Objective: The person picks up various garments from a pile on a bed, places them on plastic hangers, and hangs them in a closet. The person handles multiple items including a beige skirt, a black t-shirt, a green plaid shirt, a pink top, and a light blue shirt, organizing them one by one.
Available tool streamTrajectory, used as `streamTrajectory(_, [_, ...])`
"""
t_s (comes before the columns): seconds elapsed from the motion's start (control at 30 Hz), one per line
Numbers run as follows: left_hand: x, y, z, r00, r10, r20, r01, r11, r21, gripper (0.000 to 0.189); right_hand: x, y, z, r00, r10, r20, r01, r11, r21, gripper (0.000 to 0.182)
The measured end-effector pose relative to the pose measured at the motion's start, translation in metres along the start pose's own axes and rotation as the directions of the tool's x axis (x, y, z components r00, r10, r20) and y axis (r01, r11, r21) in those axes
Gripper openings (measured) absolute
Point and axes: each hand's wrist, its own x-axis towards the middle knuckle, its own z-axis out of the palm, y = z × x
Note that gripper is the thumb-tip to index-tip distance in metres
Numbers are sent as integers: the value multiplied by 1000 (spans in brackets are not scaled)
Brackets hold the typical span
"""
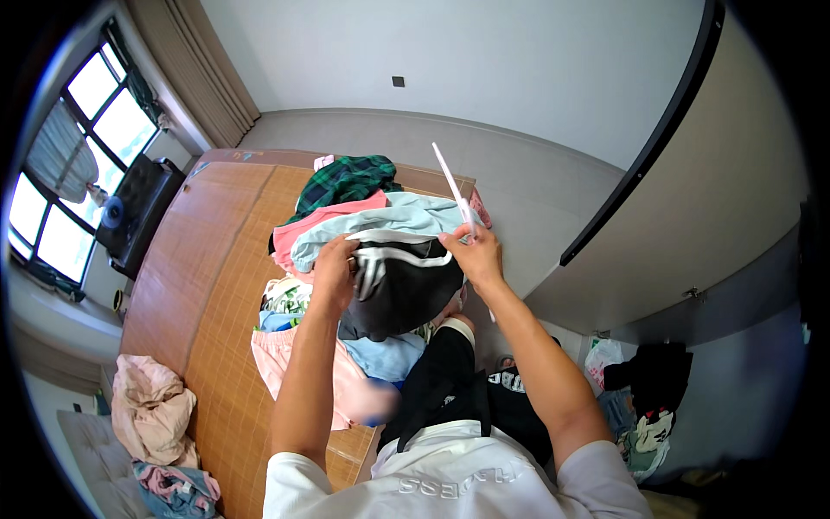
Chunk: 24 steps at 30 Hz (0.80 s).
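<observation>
A dark garment with white trim (pixel 408 292) hangs between my two hands over a heap of clothes. My left hand (pixel 335 269) grips its edge on the left side. At the other end of the white-trimmed edge, my right hand (pixel 476 256) pinches the cloth and also holds a pale pink plastic hanger (pixel 451 175), which points up and away. Just beyond lie a light blue garment (pixel 415 211), a coral pink garment (pixel 331 220) and a green plaid garment (pixel 353 178). Pale pink shorts (pixel 275 350) and a blue garment (pixel 389 355) lie nearer me, partly behind my left arm.
The heap rests on a bed with a woven mat (pixel 227 305). A pink cloth bundle (pixel 152 412) and a blue-pink one (pixel 176 490) lie at the left. An open cabinet door (pixel 681 168) stands at the right, with clothes (pixel 652 383) below it. A black chair (pixel 146 214) stands near the window.
</observation>
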Motion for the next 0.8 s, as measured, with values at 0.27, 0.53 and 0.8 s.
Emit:
streamTrajectory(0.27, [-8, -30, 32, 951, -43, 305, 155, 923, -352, 20, -23, -35, 13, 965, -206, 161, 167, 959, 227, 33])
streamTrajectory(0.53, [-30, -20, 31, 935, 29, 354, 43, 981, -192, 45, -7, -30, 0, 954, -197, 225, 113, 934, 339, 24])
streamTrajectory(0.8, [49, -73, -1, 939, 195, 284, -325, 774, 544, 45, 7, -118, -100, 747, -412, 522, 89, 840, 536, 26])
